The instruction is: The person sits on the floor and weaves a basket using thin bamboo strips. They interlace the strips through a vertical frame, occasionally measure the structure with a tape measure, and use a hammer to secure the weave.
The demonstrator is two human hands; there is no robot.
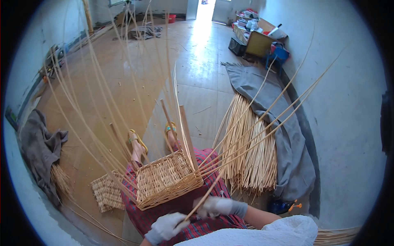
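Note:
A rectangular wicker basket (164, 176) with low woven sides rests on my lap, on a red checked cloth (160, 217). Long pale willow rods stand up from its rim and fan outward. Thicker wooden stakes (186, 135) rise at its corners. My left hand (169, 226), in a white glove, is closed on the lower end of a willow rod (206, 194) in front of the basket's near side. Beside that rod is my right hand (215, 206), also gloved; motion smears its fingers, so its grip cannot be made out.
A large bundle of peeled rods (250, 151) lies at the right, partly under a grey cloth (293, 151). Woven panels (107, 192) lie left of the basket. A dark cloth (39, 141) covers more rods by the left wall. Boxes and clutter (258, 43) stand far right.

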